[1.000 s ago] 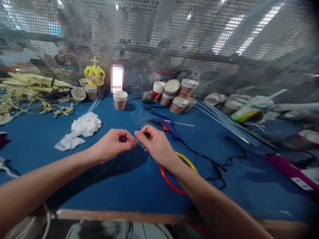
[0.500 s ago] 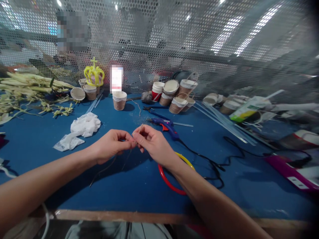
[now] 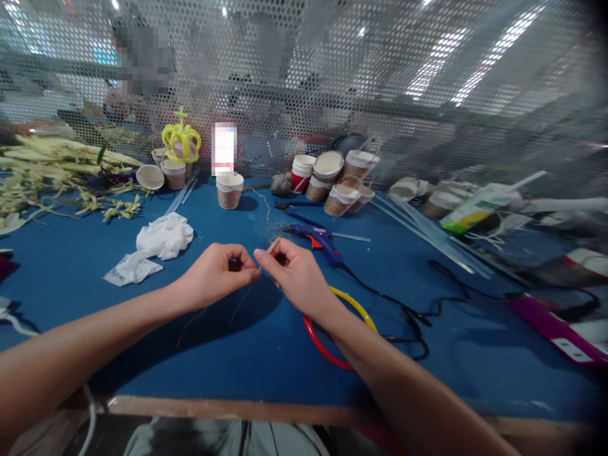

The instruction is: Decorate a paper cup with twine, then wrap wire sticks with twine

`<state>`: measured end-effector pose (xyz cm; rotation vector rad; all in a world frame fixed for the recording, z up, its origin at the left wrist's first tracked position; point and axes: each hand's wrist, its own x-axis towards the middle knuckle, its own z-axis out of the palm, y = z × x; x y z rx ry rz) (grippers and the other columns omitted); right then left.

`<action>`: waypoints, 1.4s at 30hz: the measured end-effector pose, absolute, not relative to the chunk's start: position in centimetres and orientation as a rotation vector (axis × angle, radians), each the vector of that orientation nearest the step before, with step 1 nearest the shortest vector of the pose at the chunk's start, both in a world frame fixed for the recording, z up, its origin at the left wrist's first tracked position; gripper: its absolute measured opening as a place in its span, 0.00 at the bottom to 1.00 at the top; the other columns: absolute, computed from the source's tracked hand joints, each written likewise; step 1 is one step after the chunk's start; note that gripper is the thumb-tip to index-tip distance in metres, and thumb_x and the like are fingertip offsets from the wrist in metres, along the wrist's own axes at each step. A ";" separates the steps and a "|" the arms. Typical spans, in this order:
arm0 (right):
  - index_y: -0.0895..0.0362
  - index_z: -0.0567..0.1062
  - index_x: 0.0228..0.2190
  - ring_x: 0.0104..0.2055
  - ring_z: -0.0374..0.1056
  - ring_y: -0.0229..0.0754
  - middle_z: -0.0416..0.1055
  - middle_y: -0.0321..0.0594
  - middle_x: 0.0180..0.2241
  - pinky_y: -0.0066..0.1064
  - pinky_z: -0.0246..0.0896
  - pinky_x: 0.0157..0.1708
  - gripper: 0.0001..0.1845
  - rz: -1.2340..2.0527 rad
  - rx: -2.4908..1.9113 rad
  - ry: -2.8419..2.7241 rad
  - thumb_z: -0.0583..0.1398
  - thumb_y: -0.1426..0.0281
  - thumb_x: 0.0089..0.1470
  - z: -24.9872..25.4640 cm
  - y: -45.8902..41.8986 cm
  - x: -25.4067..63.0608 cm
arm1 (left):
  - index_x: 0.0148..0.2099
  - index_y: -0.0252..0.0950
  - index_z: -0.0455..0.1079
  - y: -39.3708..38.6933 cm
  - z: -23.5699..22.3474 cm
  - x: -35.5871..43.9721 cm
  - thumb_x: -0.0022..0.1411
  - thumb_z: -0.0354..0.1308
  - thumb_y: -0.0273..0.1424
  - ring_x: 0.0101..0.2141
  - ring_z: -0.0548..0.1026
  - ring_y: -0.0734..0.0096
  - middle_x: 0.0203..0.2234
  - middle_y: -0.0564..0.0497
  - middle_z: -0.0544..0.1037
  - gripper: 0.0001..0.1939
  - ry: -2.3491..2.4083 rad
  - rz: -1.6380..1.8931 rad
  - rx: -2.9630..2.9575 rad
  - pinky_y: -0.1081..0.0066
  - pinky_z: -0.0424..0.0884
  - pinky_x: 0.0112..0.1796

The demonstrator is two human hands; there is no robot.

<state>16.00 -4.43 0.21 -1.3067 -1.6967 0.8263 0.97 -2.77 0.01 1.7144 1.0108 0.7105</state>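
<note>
Blue table, perforated screen behind; glue gun as landmark.
On the gun's near side, the left hand and right hand, fingertips almost meeting, both pinch a thin string.

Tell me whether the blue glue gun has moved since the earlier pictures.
No. Judged against the lone white-rimmed pot, the blue glue gun keeps its place; both shift slightly together, as the whole view does.

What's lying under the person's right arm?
Under the right arm a ring lies on the blue tabletop, red on one side, yellow on the other. The arm and hand hide the stretches between.
</note>
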 end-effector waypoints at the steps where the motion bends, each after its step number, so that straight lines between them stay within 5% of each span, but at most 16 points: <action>1: 0.57 0.62 0.18 0.17 0.51 0.30 0.57 0.29 0.15 0.24 0.48 0.17 0.15 0.822 -1.305 -1.689 0.56 0.61 0.49 0.2 -4.4 16.0 | 0.23 0.32 0.60 -2.8 0.0 1.0 0.47 0.55 0.32 0.18 0.55 0.82 0.15 0.59 0.60 0.09 1.010 0.716 1.719 0.78 0.51 0.20; 10: 0.57 0.64 0.25 0.20 0.58 0.30 0.60 0.30 0.20 0.23 0.56 0.18 0.12 1.205 -1.128 -1.604 0.56 0.61 0.48 0.4 -4.2 16.3 | 0.25 0.32 0.64 -2.9 0.5 0.8 0.48 0.55 0.31 0.16 0.53 0.84 0.15 0.59 0.61 0.07 0.943 0.630 1.511 0.78 0.47 0.17; 42: 0.57 0.59 0.18 0.16 0.52 0.30 0.55 0.28 0.14 0.24 0.49 0.17 0.16 0.880 -1.298 -1.719 0.55 0.61 0.50 0.3 -4.3 16.4 | 0.25 0.31 0.63 -3.2 0.6 1.1 0.46 0.57 0.30 0.16 0.53 0.85 0.15 0.60 0.60 0.07 0.952 0.652 1.447 0.79 0.46 0.18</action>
